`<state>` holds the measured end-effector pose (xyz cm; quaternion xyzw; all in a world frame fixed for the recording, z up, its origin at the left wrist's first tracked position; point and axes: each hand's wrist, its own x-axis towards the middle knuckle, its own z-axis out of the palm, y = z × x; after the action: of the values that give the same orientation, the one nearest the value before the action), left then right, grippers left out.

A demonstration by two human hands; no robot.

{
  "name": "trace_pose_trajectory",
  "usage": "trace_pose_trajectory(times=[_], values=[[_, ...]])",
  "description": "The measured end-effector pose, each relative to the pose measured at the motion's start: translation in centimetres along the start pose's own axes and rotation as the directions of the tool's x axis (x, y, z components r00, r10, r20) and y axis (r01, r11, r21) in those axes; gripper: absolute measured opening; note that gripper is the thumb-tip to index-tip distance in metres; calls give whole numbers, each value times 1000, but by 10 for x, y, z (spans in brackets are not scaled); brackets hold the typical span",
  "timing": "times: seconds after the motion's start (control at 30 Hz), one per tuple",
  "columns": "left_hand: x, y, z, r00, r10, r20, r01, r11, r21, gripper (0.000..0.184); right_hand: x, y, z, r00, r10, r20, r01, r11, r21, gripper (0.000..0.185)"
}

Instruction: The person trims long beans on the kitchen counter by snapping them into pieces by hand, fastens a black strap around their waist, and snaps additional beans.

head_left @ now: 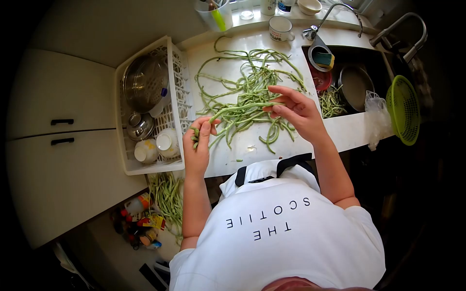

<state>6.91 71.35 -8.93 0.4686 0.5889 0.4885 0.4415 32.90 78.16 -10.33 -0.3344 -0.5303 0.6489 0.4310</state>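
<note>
A tangled heap of long green beans (252,82) is spread over the white counter (233,162). My left hand (199,133) is closed at the near left of the heap, with several short bean pieces (195,138) held against its palm. From its thumb and fingertips a single long bean (238,107) stretches right to my right hand (297,107). That hand holds the bean's far end near the thumb, its index finger raised away. The exact contact there is partly hidden by the fingers.
Left stands a white dish rack (170,97) with metal lids and bowls. At right, the sink (378,63) holds a pan (356,82) and cut beans (331,103). A green colander (404,110) and plastic bag (377,116) flank it. A mug (280,29) stands behind. More beans (167,199) lie below left.
</note>
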Motion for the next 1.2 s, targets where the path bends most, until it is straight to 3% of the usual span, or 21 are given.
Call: trace_pose_trajectory(times=[0.07, 0.1, 0.17, 0.2, 0.27, 0.3, 0.37, 0.4, 0.43, 0.5, 0.53, 0.6, 0.63, 0.7, 0.77, 0.93, 1.1, 1.2], values=[[-1, 0, -5, 999, -35, 2, 35, 999, -25, 25, 0, 1, -1, 996, -68, -56, 54, 973, -225, 31], [-2, 1, -6, 997, -71, -5, 71, 996, -47, 26, 0, 2, -2, 996, -69, -64, 53, 973, -225, 31], [-2, 2, -5, 999, -53, 4, 54, 996, -69, 27, 1, 6, -5, 987, -158, -26, 127, 874, -469, 28], [-2, 3, -5, 999, -41, 13, 42, 995, -86, 27, 2, 7, -6, 987, -160, -28, 128, 875, -467, 28], [-2, 3, -5, 1000, -25, 17, 26, 995, -94, 26, 4, 10, -7, 970, -239, 43, 211, 742, -637, 31], [-3, 2, -6, 999, -35, 22, 39, 980, -193, 25, 5, 10, -2, 969, -242, 46, 216, 750, -625, 31], [-4, 6, -7, 999, -46, 22, 50, 961, -273, 23, 6, 8, 10, 962, -232, -146, 122, 838, -532, 39], [-2, 11, -5, 999, -41, 30, 49, 926, -375, 22, 4, 12, 10, 989, -133, -68, 86, 876, -474, 46], [-1, 15, -1, 999, -35, 41, 50, 878, -476, 21, 4, 15, 15, 989, -134, -68, 87, 880, -467, 46], [0, 19, 5, 998, -62, 34, 71, 867, -493, 17, 1, 19, 31, 959, -79, 273, 148, 959, -242, 44], [0, 20, 8, 997, -75, 30, 80, 873, -481, 16, -2, 18, 40, 959, -80, 270, 148, 960, -240, 44], [0, 19, 10, 996, -87, 24, 88, 881, -465, 16, -6, 18, 55, 914, 69, 401, -132, 982, 132, 33], [0, 16, 8, 996, -87, -5, 75, 888, -454, 15, -3, 18, 54, 913, 63, 403, -129, 982, 138, 33], [-1, 14, 5, 995, -85, -44, 58, 900, -432, 15, 1, 19, 49, 896, 218, 388, -286, 950, 126, 25], [-1, 13, 5, 993, -24, -113, -31, 890, -456, 18, 2, 21, 49, 913, 196, 357, -258, 957, 133, 22], [1, 7, 2, 978, -9, -207, -85, 894, -440, 28, 1, 18, 44, 909, 229, 349, -271, 960, 75, 22], [3, 6, -7, 957, -144, -250, -41, 790, -612, 39, -2, 18, 43, 926, 226, 302, -247, 969, 30, 22], [4, 11, -13, 949, -146, -281, -56, 796, -602, 38, -3, 24, 37, 942, 214, 258, -206, 977, -58, 20]])
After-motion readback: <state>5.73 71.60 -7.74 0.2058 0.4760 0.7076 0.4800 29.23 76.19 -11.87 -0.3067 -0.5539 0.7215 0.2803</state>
